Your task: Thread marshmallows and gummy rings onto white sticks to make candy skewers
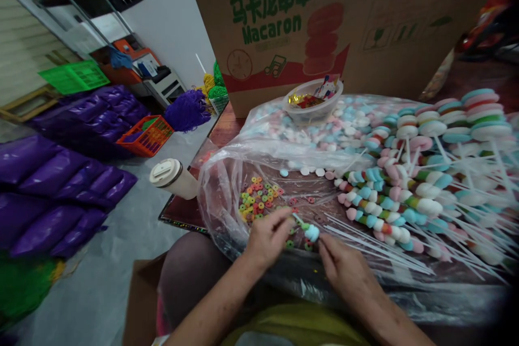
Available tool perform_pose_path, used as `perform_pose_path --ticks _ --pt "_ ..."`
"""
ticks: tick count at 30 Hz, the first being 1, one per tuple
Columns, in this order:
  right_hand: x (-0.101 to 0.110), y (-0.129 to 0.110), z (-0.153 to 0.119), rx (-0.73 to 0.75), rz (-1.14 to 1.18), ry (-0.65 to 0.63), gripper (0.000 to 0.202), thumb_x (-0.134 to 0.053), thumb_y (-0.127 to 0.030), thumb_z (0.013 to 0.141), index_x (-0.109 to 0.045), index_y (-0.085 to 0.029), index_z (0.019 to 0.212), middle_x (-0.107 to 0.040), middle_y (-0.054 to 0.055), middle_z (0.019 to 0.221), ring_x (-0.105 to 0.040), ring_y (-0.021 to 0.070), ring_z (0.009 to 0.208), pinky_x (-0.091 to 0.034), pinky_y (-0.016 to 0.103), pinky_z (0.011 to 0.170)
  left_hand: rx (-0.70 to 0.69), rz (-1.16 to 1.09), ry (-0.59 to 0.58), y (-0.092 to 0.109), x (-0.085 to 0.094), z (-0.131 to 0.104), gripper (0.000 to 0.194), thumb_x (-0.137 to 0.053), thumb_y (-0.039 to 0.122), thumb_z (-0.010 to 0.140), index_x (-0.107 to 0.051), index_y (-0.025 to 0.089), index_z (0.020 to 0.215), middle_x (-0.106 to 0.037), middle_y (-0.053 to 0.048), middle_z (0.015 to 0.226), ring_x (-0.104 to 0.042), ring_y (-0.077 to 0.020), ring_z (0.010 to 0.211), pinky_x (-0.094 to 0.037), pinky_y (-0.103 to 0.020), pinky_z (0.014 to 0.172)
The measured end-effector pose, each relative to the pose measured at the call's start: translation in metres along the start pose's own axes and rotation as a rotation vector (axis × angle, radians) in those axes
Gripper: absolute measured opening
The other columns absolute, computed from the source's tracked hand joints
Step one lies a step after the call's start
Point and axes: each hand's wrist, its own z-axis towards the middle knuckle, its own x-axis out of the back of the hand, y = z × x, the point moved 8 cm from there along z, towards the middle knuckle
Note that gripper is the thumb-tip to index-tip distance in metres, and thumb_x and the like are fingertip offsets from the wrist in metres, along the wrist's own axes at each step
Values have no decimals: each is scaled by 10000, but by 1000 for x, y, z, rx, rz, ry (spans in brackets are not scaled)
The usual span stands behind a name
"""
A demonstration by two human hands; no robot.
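Place: small candy-packing workshop or storeroom.
Landmark: big "Macaron" carton [324, 21] at the back of the work table.
In front of the carton: heaps of candy skewers [421, 194].
Left of the carton, on the concrete floor: stacked purple bags [60, 184], an orange crate [146, 135].

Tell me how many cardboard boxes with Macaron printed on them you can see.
1. The Macaron box stands at the back of the table, behind the clear plastic bowl and the bag of loose candies. Others may be hidden out of frame.

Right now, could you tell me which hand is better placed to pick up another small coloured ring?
Probably the left hand: it sits beside the coloured rings, while the right hand steadies the skewer piece.
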Motion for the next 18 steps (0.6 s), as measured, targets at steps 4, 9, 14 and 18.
perform_pose_path --ticks 4,9,14,18 --pt "3 13 1 -9 38 46 268 -305 -237 850 -557 -197 768 -625 31 647 -574 153 579 -367 244 537 60 430 -23 -14 -1 35 183 -525 245 728 -672 234 838 -631 -44 907 -563 -187 802 -428 -286 761" --pt "5 14 -1 -35 -78 -16 267 -310 -214 843 -567 -206 774 -634 27 650 -606 168 639 -367 246 559 70 456 -56 -23 -7 41 180 -528 229 718 -654 214 845 -627 -48 882 -559 -185 820 -425 -291 771" --pt "5 7 8 -15 -149 -55 239 -343 -219 835 -579 -218 797 -650 14 694 -615 165 630 -340 245 519 193 -81 25 -32 5 33 128 -566 209 688 -638 166 785 -628 -37 773 -565 -158 733 -447 -300 727" --pt "7 -2 10 11 -157 -52 239 -349 -197 832 -586 -223 836 -657 13 730 -617 164 667 -343 244 538 482 -808 -49 -43 -10 20 272 -685 292 606 -607 104 787 -591 -13 590 -557 -113 529 -455 -238 522"
